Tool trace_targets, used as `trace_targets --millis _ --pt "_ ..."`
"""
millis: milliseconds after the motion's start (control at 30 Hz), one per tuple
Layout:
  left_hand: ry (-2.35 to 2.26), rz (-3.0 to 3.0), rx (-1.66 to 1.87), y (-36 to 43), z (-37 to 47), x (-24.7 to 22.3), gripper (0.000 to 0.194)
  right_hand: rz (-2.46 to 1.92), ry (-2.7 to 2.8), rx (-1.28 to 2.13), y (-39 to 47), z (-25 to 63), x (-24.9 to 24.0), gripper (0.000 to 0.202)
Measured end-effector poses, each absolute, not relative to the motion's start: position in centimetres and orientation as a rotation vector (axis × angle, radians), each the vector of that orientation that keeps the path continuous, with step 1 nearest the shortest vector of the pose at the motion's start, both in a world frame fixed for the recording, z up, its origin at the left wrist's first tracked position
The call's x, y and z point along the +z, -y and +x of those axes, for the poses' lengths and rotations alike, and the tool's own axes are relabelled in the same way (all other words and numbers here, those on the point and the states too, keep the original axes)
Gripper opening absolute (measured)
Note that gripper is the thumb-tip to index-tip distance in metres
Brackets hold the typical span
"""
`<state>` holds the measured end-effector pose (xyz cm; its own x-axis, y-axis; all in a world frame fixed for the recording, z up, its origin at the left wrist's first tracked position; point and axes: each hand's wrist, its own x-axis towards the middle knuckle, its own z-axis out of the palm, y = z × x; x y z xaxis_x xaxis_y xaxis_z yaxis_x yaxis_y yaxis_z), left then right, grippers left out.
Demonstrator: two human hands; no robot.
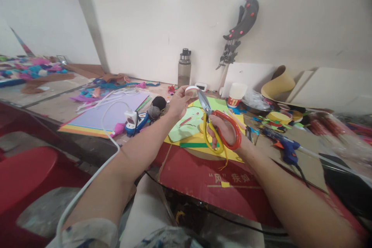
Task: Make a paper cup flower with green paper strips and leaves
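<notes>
My left hand [181, 102] is closed on a small round thing with a white rim [192, 88]; whether it is a tape roll or a lid I cannot tell. My right hand [223, 130] grips scissors [205, 104] with one yellow and one red handle, fingers through the loops. The blades point up and left, their tips at the right side of the round thing. Beneath both hands lie a light green sheet [186, 126] with a thin red pencil-like stick [186, 121], a yellow sheet [174, 139] and a dark green strip [193, 145].
A water bottle [184, 69] stands against the white board. To the left are a blue power strip [136, 123] with a white cable and stacked coloured sheets [99, 114]. On the right lie a blue glue gun [290, 153], a paper cup [236, 95] and paper scraps.
</notes>
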<state>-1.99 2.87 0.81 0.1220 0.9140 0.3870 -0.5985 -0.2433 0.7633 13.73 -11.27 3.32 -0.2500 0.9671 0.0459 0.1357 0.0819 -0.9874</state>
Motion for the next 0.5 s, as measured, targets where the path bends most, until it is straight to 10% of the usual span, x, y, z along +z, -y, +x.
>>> trace_targets --millis 500 --pt "-0.383 1.103 1.487 -2.92 -2.19 0.68 0.034 -1.138 1.498 1.323 11.18 13.77 3.10 0.035"
